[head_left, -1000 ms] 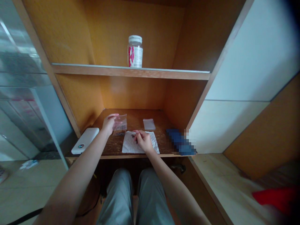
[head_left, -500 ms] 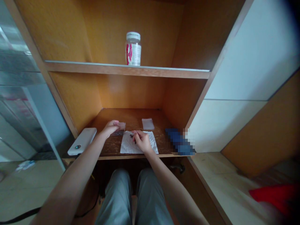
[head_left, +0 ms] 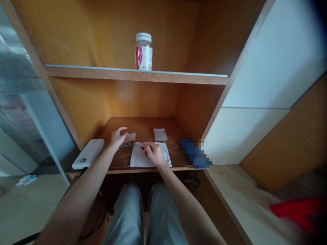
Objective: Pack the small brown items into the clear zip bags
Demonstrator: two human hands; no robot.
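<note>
My left hand (head_left: 118,137) is at the left of the lower shelf, index finger raised and fingers apart. Just right of it lies a small clear plastic bag (head_left: 130,139) with something dark in or under its near edge. My right hand (head_left: 154,152) is closed in a pinch above a white crinkled paper sheet (head_left: 136,161). Small dark bits (head_left: 142,148) show beside its fingertips; what the fingers hold is too small to name. Behind the sheet lies a flat stack of clear plastic bags (head_left: 160,134).
A white power bank (head_left: 89,153) lies at the shelf's left front. A blurred-out dark blue object (head_left: 194,153) lies at the right front. A white-capped jar (head_left: 143,52) stands on the upper shelf (head_left: 178,76). Below the front edge are my knees (head_left: 129,200).
My left hand has opened and drawn slightly left from the clear bag, which stays on the shelf. My right hand keeps its pinch over the paper. The view has shifted a little.
</note>
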